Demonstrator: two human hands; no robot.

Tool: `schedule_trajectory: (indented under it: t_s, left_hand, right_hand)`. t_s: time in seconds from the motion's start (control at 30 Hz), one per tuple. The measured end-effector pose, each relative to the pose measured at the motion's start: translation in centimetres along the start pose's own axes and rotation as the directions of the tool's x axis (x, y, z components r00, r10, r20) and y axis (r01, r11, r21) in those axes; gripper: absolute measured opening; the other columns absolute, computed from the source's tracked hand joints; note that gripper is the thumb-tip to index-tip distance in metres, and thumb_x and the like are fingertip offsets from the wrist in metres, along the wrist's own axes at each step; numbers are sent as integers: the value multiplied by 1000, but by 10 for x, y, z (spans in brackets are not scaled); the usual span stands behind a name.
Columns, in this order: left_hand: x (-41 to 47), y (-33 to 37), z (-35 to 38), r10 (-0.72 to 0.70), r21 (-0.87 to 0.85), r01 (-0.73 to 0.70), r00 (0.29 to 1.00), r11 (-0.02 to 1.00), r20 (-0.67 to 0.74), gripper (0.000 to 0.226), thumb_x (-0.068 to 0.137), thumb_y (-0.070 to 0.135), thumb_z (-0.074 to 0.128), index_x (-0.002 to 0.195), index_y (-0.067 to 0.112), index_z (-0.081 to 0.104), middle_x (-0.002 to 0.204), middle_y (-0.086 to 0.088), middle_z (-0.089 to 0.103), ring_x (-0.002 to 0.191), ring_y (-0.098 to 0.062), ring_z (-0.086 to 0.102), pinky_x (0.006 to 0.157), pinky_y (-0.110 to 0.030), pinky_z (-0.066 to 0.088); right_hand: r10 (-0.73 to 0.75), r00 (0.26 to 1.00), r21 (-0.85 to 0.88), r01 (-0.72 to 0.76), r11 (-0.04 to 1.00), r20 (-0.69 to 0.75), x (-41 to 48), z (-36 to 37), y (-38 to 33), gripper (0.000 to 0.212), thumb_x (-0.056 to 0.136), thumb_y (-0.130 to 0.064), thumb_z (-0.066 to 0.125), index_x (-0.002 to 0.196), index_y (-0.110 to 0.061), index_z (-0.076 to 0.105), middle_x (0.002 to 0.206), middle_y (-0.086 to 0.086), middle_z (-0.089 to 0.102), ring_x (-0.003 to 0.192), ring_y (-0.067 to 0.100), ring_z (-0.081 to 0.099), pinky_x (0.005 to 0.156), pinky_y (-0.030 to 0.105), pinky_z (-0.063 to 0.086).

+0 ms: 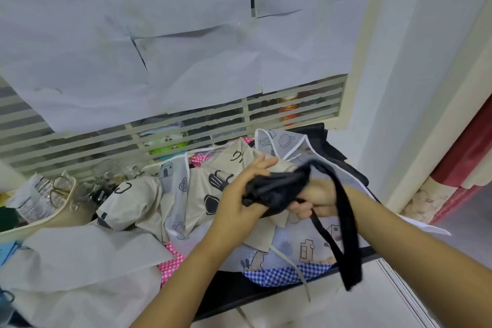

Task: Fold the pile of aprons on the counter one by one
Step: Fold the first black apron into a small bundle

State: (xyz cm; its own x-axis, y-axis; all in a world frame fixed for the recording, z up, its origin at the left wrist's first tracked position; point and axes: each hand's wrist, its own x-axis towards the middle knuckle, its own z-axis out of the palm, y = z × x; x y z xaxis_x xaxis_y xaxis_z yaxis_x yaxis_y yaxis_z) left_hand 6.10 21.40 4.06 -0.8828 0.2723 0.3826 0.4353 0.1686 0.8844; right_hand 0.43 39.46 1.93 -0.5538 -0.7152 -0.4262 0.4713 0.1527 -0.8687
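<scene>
Close to the middle of the view, the left hand holds one end of a bunched black apron, its fingers laid over the top of the cloth and its thumb side tucked under. The right hand is closed in a fist round the other end, so the bundle is held between the two hands, which sit close together. A long black strap loops out of the bundle, passes over the right wrist and hangs down past the front edge of the desk. The step in hand appears to be gathering this apron into a fold. To do it well, the dangling strap should probably be drawn in and tucked inside first, then the cloth spread out flat and its edges matched before it is doubled over, since a bunched grip like this gives a lumpy fold. The black apron is lifted just above the pile of aprons, which covers the desk directly beneath the hands. In that heap lie a beige apron with black prints, a sheer white apron with little house drawings, a pink checked one and a blue checked one, all loose and unfolded. To the far left a cream tray holds scissors.
</scene>
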Motion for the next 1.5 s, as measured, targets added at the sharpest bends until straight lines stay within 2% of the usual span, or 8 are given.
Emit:
schedule_trajectory:
  t_s: [0.23,0.37,0.5,0.67,0.9,1.13,1.33,1.5]
  left_hand:
    - [18,-13,-28,-392,-410,186,770,893,-504,37,75,47,69,109,35,62,118,5,67,112,-15,63,99,-39,47]
    - [18,-12,-26,-402,-346,250,772,904,-492,42,78,43,66,116,27,60,117,4,67,111,-13,62,96,-35,51]
    - [16,-6,-16,-401,-346,282,847,895,-348,57,76,44,74,122,14,61,115,-1,69,108,-17,65,89,-32,54]
    - [12,-3,-16,-381,-366,278,890,888,-249,41,78,32,76,114,16,63,108,0,72,104,-18,67,89,-34,53]
    - [5,-15,-2,-351,-18,372,856,928,-380,22,82,6,70,94,23,62,90,4,69,86,-10,66,76,-25,53]
    - [5,-20,14,-768,-857,343,634,385,-91,27,97,30,46,97,14,67,84,-6,74,76,-18,69,63,-31,57]
    - [1,-15,20,-713,-820,415,702,396,11,54,68,46,69,107,9,69,104,-13,72,98,-23,69,95,-44,49]
    - [9,-16,15,-831,-881,402,557,249,19,32,79,34,70,100,9,67,83,-10,72,74,-21,69,70,-33,57]
  right_hand:
    - [-135,926,-309,22,951,-352,-13,24,20,61,83,-2,66,134,-26,44,98,-13,61,74,-2,54,65,14,47]
    - [-502,707,-415,315,854,-497,-9,31,7,49,80,-48,67,126,-45,50,137,-26,43,125,-8,41,105,19,37]
    - [-464,824,-95,460,883,-326,6,27,-15,42,87,-59,51,121,-34,57,131,-9,59,125,7,51,107,24,37]
    - [-481,782,-36,510,859,-396,14,20,-23,48,80,-38,72,113,-3,65,110,15,66,102,29,61,93,32,48]
    - [-799,461,-797,269,540,-386,1,57,-37,6,93,-17,59,96,-19,63,61,-13,52,58,-1,49,55,13,36]
    - [-895,375,-969,-143,200,-240,15,76,3,32,89,-26,47,113,-16,65,93,0,66,69,20,65,53,26,50]
    - [-877,479,-999,-44,-10,-12,3,70,2,30,85,-21,46,96,-15,73,78,1,59,60,19,59,44,22,45]
    - [-827,561,-996,-42,-77,40,-11,73,-1,22,85,-24,62,105,-20,68,86,-2,63,59,18,62,45,22,41]
